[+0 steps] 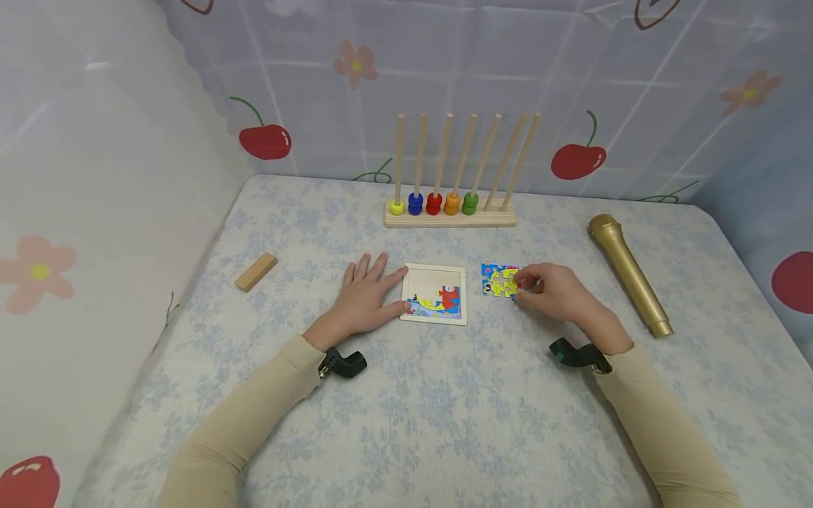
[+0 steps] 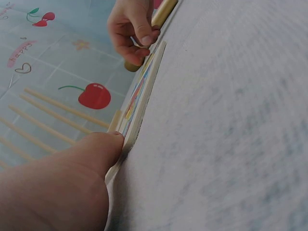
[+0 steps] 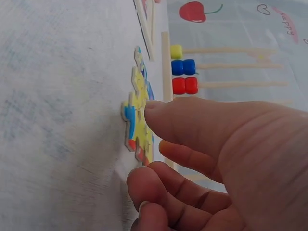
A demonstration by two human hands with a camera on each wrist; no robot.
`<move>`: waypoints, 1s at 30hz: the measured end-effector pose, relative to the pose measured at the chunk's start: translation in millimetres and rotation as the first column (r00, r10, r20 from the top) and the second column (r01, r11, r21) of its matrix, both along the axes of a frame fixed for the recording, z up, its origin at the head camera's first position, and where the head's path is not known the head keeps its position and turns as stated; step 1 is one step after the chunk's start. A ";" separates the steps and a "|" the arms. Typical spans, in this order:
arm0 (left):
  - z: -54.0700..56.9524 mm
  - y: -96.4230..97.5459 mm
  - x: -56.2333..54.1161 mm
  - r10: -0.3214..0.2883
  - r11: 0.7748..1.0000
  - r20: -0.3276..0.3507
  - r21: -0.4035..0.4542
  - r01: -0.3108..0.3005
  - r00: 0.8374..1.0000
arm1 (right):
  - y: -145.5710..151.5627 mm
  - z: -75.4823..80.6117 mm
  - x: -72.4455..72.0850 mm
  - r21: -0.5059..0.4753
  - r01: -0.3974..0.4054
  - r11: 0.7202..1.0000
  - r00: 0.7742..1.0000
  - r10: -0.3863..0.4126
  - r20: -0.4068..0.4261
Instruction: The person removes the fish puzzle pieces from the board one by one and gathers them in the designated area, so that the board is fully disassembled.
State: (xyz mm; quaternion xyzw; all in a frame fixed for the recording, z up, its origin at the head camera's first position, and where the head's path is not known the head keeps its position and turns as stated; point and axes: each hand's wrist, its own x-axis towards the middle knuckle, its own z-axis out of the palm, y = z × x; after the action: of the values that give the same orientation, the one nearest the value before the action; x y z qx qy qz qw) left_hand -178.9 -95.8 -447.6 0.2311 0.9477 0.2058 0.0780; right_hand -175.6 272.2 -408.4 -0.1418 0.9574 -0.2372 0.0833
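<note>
A small square puzzle tray (image 1: 465, 296) with a pale wooden rim lies flat on the table, its lower part filled with colourful pieces. My left hand (image 1: 360, 300) rests on the table with fingers spread, index fingertip and thumb touching the tray's left rim. In the left wrist view, the thumb (image 2: 108, 144) presses on the rim. To the tray's right lies a joined cluster of yellow and blue puzzle pieces (image 1: 495, 280). My right hand (image 1: 554, 289) is at that cluster's right edge, fingers loosely bent. In the right wrist view, thumb and fingertips stand apart beside the cluster (image 3: 138, 113).
Behind the tray stands a wooden peg rack (image 1: 451, 220) with coloured beads on upright rods. A gold toy microphone (image 1: 631, 275) lies on the right, beyond my right hand. A small wooden block (image 1: 256, 271) sits at the left. Patterned cloth covers the table and hangs behind it.
</note>
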 end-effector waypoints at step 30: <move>0.1 0.2 0.8 0.007 1.000 0.008 0.007 -0.007 1.000 | -94.0 13.5 -17.4 -0.038 -0.222 0.974 0.974 0.224 0.043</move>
State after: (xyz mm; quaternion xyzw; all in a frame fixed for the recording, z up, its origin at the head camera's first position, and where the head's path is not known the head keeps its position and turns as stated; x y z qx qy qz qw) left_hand -178.1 -95.6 -447.5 0.2271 0.9475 0.2104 0.0802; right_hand -192.9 178.1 -394.9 -0.2442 0.9291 -0.2456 0.1296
